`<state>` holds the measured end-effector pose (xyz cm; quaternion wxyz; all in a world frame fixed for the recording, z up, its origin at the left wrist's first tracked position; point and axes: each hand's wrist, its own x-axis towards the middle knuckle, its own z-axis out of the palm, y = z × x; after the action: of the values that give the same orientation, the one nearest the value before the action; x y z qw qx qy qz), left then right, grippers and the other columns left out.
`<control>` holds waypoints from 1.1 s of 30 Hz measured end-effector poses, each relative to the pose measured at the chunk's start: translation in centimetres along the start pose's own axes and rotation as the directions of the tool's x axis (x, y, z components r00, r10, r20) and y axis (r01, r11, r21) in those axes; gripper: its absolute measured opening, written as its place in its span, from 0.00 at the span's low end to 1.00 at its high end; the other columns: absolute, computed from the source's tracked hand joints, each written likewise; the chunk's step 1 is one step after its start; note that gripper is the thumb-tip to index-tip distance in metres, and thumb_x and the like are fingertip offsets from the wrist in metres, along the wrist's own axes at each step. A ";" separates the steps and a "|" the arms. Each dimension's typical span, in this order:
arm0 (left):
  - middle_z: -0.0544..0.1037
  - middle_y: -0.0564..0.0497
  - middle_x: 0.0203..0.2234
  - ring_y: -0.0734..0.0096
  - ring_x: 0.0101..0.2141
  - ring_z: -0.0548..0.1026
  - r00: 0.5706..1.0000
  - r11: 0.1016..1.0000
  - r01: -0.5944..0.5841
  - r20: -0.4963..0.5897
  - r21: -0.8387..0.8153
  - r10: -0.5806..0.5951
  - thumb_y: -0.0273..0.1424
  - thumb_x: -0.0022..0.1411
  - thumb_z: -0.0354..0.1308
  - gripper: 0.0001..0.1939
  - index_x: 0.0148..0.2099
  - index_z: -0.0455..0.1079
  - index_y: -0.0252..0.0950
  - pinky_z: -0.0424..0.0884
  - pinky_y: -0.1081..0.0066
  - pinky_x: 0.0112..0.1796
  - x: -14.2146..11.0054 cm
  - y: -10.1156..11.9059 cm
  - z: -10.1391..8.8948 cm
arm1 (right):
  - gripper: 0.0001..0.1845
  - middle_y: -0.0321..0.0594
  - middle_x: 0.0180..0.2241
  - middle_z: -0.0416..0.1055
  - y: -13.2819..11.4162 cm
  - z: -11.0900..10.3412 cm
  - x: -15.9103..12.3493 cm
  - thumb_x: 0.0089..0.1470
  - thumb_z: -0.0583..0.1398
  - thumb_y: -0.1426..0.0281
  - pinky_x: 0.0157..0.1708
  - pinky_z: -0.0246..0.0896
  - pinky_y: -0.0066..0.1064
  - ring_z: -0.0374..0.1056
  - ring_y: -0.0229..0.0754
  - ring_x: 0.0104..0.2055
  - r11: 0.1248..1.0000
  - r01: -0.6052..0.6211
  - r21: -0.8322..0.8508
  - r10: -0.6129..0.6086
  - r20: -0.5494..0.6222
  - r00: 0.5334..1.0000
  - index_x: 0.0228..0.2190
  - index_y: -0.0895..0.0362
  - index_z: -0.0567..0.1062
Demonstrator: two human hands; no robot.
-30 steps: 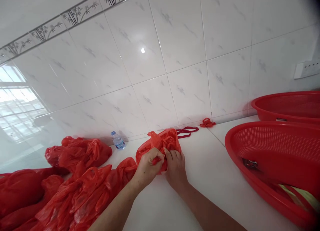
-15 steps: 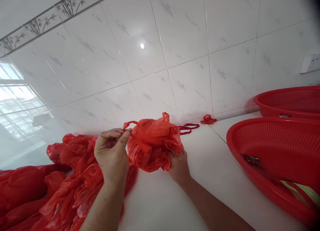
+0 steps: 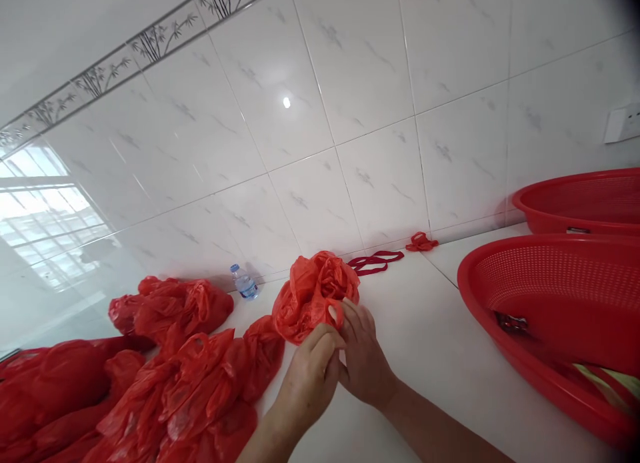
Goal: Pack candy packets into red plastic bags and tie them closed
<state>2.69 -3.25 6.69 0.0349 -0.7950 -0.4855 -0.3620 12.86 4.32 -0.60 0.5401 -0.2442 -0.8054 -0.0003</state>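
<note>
A crumpled red plastic bag (image 3: 313, 293) rests on the white countertop (image 3: 400, 336) in front of me. Both hands meet at its near side. My left hand (image 3: 315, 366) is closed, its fingers pinching the bag's gathered plastic. Beside it, my right hand (image 3: 363, 356) curls its fingers around the same part, where a small loop of plastic shows. What lies inside the bag is hidden. To the left, more red plastic bags (image 3: 200, 383) lie in a heap, some of them bulging.
A water bottle (image 3: 245, 283) stands by the tiled wall. Dark red straps (image 3: 375, 261) and a small red plastic scrap (image 3: 421, 241) lie along the wall. On the right are a red perforated basket (image 3: 480, 263) with a few items inside and a second red basket (image 3: 540, 213) behind.
My left hand has moved right and down to join my right hand at the bag. The stretched bag handle is drawn in, and the water bottle has come into view.
</note>
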 end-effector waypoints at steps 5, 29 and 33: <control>0.71 0.50 0.32 0.72 0.33 0.71 0.997 0.996 -0.022 -0.071 0.089 0.028 0.19 0.58 0.49 0.12 0.43 0.60 0.38 0.70 0.72 0.35 -1.7 -0.3 0.4 | 0.24 0.41 0.36 0.68 -0.2 0.4 0.0 0.55 0.51 0.73 0.49 0.53 0.46 0.62 0.46 0.43 0.975 -0.084 0.203 0.085 0.007 0.996 0.55 0.56 0.59; 0.53 0.40 0.62 0.57 0.60 0.55 0.948 0.936 0.315 -0.107 0.158 -0.301 0.33 0.59 0.53 0.40 0.67 0.35 0.39 0.58 0.54 0.56 2.6 -9.8 2.5 | 0.12 0.40 0.35 0.63 -1.7 -0.8 1.4 0.49 0.53 0.80 0.52 0.46 0.49 0.59 0.45 0.43 0.983 -0.035 0.178 0.047 -0.062 0.997 0.29 0.55 0.72; 0.57 0.43 0.60 0.62 0.59 0.58 0.933 0.910 0.360 -0.099 0.204 -0.347 0.30 0.64 0.44 0.29 0.66 0.41 0.40 0.59 0.58 0.55 3.5 -10.9 3.7 | 0.13 0.41 0.36 0.63 -2.5 -0.9 1.4 0.48 0.49 0.83 0.50 0.49 0.46 0.59 0.44 0.43 0.979 -0.024 0.204 0.040 -0.078 0.996 0.27 0.56 0.68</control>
<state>-3.09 6.57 2.87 0.0706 -0.6739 -0.6570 -0.3306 12.26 2.42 1.62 0.5946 -0.2006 -0.7744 0.0802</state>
